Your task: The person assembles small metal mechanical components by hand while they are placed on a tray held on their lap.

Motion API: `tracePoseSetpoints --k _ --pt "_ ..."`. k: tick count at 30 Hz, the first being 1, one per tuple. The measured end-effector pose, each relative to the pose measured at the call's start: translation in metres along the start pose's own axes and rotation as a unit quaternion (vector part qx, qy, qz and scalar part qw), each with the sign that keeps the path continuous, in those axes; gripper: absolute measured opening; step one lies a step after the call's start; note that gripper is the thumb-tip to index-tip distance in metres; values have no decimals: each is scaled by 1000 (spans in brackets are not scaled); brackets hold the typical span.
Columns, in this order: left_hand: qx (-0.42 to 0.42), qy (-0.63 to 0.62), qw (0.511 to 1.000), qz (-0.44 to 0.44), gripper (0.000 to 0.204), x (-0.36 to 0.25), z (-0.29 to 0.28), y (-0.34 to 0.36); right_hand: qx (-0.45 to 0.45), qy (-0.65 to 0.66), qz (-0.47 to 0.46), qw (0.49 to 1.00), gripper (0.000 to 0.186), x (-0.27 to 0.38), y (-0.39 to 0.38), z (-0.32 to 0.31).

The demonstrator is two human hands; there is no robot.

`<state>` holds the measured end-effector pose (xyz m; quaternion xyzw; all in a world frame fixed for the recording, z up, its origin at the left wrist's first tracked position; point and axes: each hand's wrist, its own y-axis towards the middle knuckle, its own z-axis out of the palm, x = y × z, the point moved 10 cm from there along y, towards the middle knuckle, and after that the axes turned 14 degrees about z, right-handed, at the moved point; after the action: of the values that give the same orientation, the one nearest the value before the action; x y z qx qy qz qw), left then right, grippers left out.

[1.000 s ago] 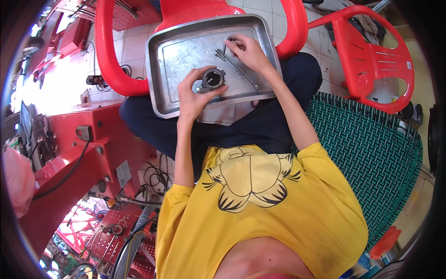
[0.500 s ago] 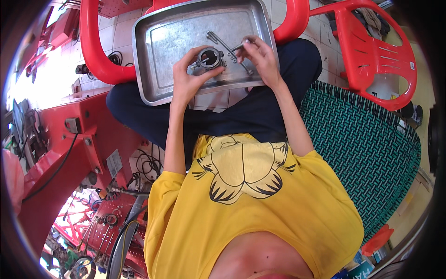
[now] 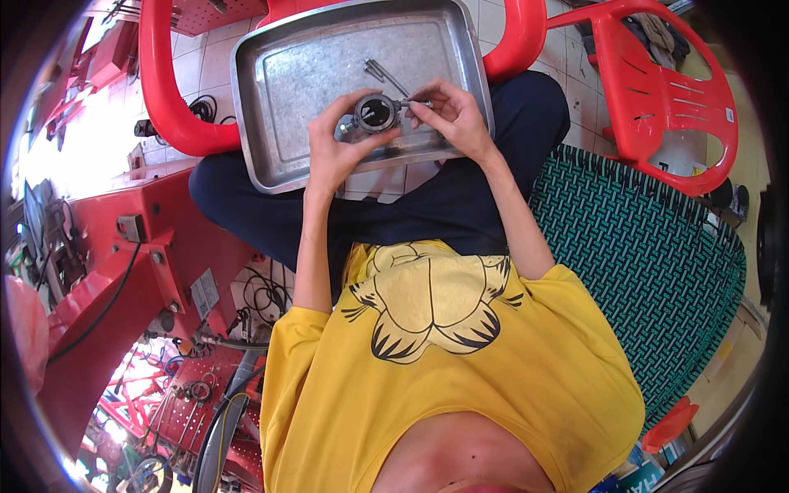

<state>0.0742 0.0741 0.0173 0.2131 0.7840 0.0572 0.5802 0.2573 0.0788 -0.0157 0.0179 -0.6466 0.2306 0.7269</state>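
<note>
My left hand (image 3: 335,146) is closed around a dark metal ring-shaped part (image 3: 378,129), thumb at its near side and fingers at its far left. The round opening faces up. In my right hand (image 3: 462,122), a slim metal bolt (image 3: 417,103) is pinched between thumb and fingers. Its tip meets the right side of the ring; how deep it sits cannot be made out. Both hands are over a shallow metal tray (image 3: 304,74). Several long thin bolts (image 3: 388,72) lie in the tray just beyond the ring, partly hidden by the right hand.
Red curved tubing (image 3: 168,90) flanks the tray. To the right are a red plastic chair (image 3: 633,107) and a green woven seat (image 3: 641,263). Red machinery (image 3: 148,222) with dangling cables stands at the left. The tray is above my dark-trousered legs (image 3: 534,115).
My right hand has moved left and slightly down, bringing the bolt against the ring's side. The left hand and ring have shifted slightly right and down.
</note>
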Motion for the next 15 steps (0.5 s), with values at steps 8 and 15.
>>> tracePoseSetpoints --k 8,15 --pt "-3 10 999 30 57 -8 0 -1 -136 -192 -98 967 17 27 -13 -8" --pt "4 22 999 34 56 -14 3 0 -170 -234 -128 949 20 35 -18 -10"
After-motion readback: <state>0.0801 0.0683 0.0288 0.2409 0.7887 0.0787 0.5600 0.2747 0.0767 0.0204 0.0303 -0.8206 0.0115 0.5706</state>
